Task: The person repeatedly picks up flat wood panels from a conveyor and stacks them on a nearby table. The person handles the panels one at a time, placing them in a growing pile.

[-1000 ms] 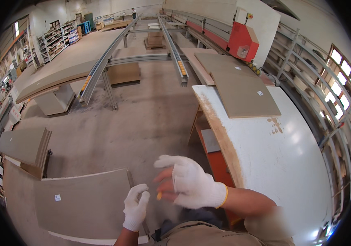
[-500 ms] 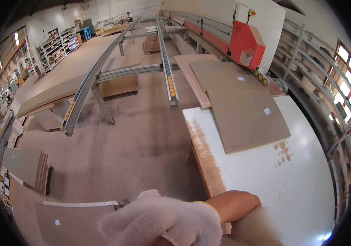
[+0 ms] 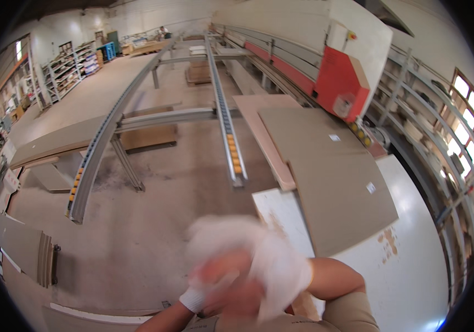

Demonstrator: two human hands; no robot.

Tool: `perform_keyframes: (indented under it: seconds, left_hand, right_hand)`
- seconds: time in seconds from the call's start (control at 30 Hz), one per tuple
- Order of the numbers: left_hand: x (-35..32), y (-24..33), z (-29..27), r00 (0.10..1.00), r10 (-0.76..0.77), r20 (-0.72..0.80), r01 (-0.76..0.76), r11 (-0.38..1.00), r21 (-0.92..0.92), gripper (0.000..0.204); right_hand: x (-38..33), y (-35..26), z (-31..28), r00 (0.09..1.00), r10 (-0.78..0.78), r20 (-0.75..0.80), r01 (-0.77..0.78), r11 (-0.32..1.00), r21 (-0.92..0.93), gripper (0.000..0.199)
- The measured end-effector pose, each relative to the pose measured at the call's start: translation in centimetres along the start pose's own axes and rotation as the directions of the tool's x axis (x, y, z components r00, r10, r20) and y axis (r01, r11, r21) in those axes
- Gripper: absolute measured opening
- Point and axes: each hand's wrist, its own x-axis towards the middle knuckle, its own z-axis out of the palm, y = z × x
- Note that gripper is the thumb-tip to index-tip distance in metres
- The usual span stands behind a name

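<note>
Both my hands are close together low in the middle, smeared by motion. White knit glove fabric covers my right hand [image 3: 281, 268], whose bare forearm comes in from the right. My left hand [image 3: 220, 299] has a white cuff at the wrist and meets or overlaps the right one. Blurred skin-coloured patches show between the white areas, and the fingers of both hands cannot be made out. Whether they hold anything is hidden. Just beyond, on a white worktable [image 3: 414, 265], lie grey-brown boards [image 3: 336, 182] with small white labels.
A red-housed machine [image 3: 339, 83] stands beyond the boards, with a pinkish panel [image 3: 264, 133] beside them. Two roller rails [image 3: 223, 105] run into the distance. Stacked boards [image 3: 21, 243] sit at the left. Metal racks [image 3: 414, 105] line the right; a person [image 3: 165, 32] is far back.
The white-gloved shape has risen and blurred, and my left forearm and cuff have come into view. The head view has shifted, so the table and boards appear lower.
</note>
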Motion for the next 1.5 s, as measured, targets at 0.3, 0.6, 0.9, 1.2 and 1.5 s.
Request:
perform_keyframes:
  seconds: [0.3, 0.6, 0.9, 1.2, 1.5]
  left_hand:
    - [3.3, -2.6, -3.4, 0.973, -0.23, -0.019, 0.229, 0.972, -0.054, 0.032]
    - [8.0, -1.2, 0.3, 0.949, -0.219, 0.227, 0.231, 0.973, -0.028, 0.042]
    - [7.3, -2.0, 1.0, 0.989, -0.104, 0.104, 0.108, 0.994, -0.031, 0.032]
    - [7.8, -2.4, 1.2, 0.986, 0.0, 0.169, 0.009, 0.998, -0.054, 0.032]
    - [9.3, -3.6, 2.0, 0.944, 0.117, 0.307, -0.111, 0.993, -0.038, 0.032]
  right_hand:
    - [-28.1, 16.3, -26.7, 0.22, 0.353, -0.909, -0.774, -0.504, -0.383, 0.065]
    - [-32.3, 15.1, -22.7, 0.216, 0.349, -0.912, -0.834, -0.42, -0.358, 0.062]
    - [-39.5, 9.7, -18.9, 0.242, 0.376, -0.894, -0.827, -0.402, -0.393, 0.064]
    - [-41.6, 0.7, -12.4, 0.103, 0.498, -0.861, -0.758, -0.521, -0.392, 0.062]
    - [-44.5, -0.6, -11.4, 0.166, 0.471, -0.866, -0.758, -0.501, -0.417, 0.062]
